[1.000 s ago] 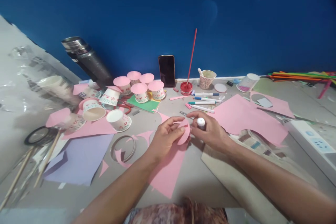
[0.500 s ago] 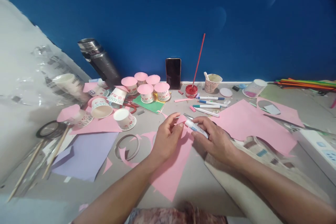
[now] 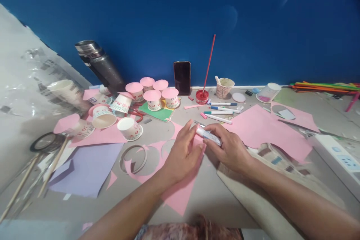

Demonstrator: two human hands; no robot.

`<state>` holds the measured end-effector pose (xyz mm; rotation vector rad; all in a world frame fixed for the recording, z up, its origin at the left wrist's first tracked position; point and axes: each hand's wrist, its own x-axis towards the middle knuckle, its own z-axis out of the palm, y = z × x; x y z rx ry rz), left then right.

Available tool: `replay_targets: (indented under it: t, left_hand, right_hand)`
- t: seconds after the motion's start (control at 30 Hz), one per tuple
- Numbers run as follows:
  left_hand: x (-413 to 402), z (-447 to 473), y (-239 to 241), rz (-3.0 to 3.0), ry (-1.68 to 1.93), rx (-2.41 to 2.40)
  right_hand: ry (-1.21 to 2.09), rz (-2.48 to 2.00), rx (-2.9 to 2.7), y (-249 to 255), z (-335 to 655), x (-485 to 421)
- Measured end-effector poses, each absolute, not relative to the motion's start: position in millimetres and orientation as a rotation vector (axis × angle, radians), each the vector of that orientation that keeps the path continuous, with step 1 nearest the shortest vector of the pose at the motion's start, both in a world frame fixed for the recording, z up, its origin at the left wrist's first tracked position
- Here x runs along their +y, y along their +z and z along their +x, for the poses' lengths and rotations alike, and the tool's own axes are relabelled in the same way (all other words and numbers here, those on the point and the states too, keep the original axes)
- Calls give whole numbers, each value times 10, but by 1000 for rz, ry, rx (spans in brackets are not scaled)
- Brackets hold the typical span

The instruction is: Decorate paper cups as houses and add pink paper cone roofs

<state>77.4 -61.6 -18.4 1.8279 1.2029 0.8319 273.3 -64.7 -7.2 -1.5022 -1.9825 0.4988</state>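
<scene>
My right hand (image 3: 232,144) is closed around a white glue stick (image 3: 209,135), its tip pointing left toward my left hand. The fingers of my left hand (image 3: 181,153) are bent around a small piece of pink paper (image 3: 198,141), mostly hidden by the hand. The glue stick's end meets the area of this piece; whether it touches cannot be made out. Beneath both hands a pink paper sheet (image 3: 180,198) lies on the table. Pink offcuts with round holes and a roll of tape (image 3: 122,161) are left of my left hand.
Paper cups with pink paper roofs (image 3: 153,96) stand at the back left, near a steel flask (image 3: 98,63). Markers (image 3: 219,113), a red paint pot (image 3: 201,97) and a phone (image 3: 182,78) are behind my hands. A power strip (image 3: 337,161) sits at right.
My left hand has tilted, with its fingers now straighter and over the pink piece. The glue stick has moved slightly left. The whole view has shifted a little.
</scene>
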Motion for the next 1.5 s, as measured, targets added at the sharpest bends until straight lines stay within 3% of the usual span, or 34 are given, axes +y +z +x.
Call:
replay_targets:
  t: [0.4, 1.2, 1.5]
  left_hand:
    - [-618, 767, -125, 1923, 803, 1144]
    - [-550, 719, -188, 2477, 748, 1260]
    - [-585, 728, -193, 2312, 755, 1205]
  right_hand:
    - [442, -1421, -2212, -12, 2768, -663]
    - [600, -1522, -2046, 91, 2809, -622]
    - [389, -1617, -2195, 10, 2758, -643]
